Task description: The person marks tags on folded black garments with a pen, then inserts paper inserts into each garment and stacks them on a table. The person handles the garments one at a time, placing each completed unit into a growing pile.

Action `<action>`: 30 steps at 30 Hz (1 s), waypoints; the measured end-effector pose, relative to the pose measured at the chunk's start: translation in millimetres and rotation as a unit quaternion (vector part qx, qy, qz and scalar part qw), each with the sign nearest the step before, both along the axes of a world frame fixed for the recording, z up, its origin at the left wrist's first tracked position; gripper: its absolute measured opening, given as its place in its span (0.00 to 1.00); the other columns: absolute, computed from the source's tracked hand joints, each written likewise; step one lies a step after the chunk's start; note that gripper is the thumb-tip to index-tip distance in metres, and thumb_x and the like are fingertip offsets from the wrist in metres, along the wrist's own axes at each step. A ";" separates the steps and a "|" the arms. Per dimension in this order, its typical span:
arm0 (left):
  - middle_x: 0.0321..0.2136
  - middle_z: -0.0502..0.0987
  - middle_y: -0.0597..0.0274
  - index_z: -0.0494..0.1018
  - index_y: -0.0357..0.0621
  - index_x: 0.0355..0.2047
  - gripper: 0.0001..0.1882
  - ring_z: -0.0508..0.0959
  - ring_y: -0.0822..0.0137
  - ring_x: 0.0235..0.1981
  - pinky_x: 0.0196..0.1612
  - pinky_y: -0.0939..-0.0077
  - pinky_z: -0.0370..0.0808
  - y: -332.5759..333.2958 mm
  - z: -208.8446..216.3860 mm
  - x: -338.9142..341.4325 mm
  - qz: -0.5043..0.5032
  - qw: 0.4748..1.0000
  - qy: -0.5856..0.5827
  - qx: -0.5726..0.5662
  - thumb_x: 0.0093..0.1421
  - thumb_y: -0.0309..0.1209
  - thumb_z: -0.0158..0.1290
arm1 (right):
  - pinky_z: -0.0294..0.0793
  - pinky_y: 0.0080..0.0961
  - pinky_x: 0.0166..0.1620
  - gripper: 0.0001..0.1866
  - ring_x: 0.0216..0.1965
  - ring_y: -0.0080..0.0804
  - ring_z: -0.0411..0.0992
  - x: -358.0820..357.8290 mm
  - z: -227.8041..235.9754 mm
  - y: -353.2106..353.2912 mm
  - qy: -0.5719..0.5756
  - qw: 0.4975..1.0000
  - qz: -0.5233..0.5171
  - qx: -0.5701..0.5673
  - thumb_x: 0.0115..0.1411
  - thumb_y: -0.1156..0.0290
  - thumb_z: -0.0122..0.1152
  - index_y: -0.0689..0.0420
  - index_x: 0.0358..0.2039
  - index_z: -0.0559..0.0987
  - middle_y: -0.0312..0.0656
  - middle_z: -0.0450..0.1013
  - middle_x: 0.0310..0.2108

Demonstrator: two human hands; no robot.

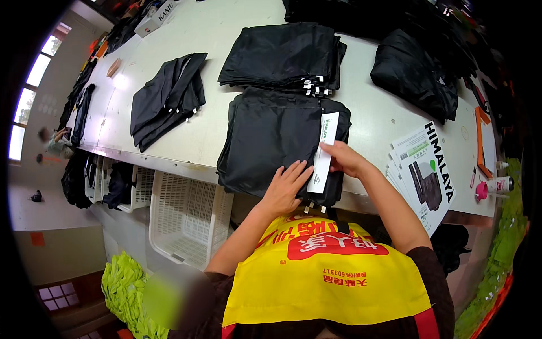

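In front of me lies a stack of folded black fabric pieces [271,133], its near side reaching the table edge. A long white printed card strip [320,168] rests along the stack's right side. My right hand [345,159] pinches the strip's right edge between thumb and fingers. My left hand [287,187] lies flat on the fabric just left of the strip's lower end, fingers stretched out. Small white tags [314,208] stick out at the stack's near edge.
Behind is a second black stack [279,53]; a smaller fabric pile [169,99] lies left, a black bundle [415,73] right. Printed sheets [415,164] fan out near the right edge, beside an orange-edged box [484,141]. White plastic crates [186,217] stand below the table's left front.
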State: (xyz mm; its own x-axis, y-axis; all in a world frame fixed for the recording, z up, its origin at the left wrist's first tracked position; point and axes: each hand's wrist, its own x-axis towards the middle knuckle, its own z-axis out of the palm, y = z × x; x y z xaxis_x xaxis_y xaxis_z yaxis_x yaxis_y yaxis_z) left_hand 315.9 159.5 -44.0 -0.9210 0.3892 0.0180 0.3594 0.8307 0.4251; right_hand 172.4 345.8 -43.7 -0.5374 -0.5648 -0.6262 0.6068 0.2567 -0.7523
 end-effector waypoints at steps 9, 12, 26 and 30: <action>0.62 0.50 0.45 0.50 0.58 0.64 0.50 0.53 0.44 0.61 0.54 0.35 0.54 4.7 6.1 -8.4 -0.046 0.995 -0.025 -0.087 0.44 0.62 0.53 | 0.75 0.34 0.39 0.17 0.42 0.43 0.71 13.4 30.0 5.9 0.539 0.617 0.497 0.286 0.43 0.69 0.61 0.64 0.35 0.78 0.51 0.70 0.39; 0.62 0.51 0.45 0.51 0.61 0.63 0.49 0.53 0.43 0.61 0.54 0.33 0.54 12.6 10.2 -12.3 -0.037 0.993 -0.050 -0.100 0.45 0.68 0.49 | 0.74 0.30 0.36 0.13 0.40 0.39 0.70 19.1 37.5 19.5 0.646 0.541 0.453 0.292 0.43 0.74 0.62 0.60 0.33 0.79 0.46 0.70 0.35; 0.57 0.61 0.55 0.63 0.48 0.54 0.28 0.58 0.58 0.60 0.55 0.43 0.55 58.0 -33.9 -98.8 0.027 0.984 0.174 -0.024 0.54 0.42 0.51 | 0.74 0.28 0.27 0.03 0.25 0.37 0.74 26.5 50.1 34.8 0.747 0.507 0.358 0.236 0.49 0.75 0.53 0.58 0.26 0.73 0.44 0.71 0.27; 0.59 0.59 0.59 0.62 0.49 0.57 0.30 0.56 0.61 0.62 0.56 0.37 0.49 56.1 -62.4 -93.7 0.018 0.976 0.203 -0.073 0.55 0.45 0.49 | 0.74 0.26 0.27 0.04 0.27 0.34 0.73 36.9 50.0 31.3 0.770 0.508 0.258 0.288 0.48 0.74 0.54 0.58 0.26 0.73 0.42 0.71 0.25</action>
State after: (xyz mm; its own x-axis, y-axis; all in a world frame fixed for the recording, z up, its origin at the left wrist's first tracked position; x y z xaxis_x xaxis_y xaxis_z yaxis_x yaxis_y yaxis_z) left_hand 222.2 215.6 -106.4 -0.8623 0.3822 0.3321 0.4431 0.8870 0.1298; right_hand 209.2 377.0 6.2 -0.5142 -0.8407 0.1699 -0.8466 0.5292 0.0564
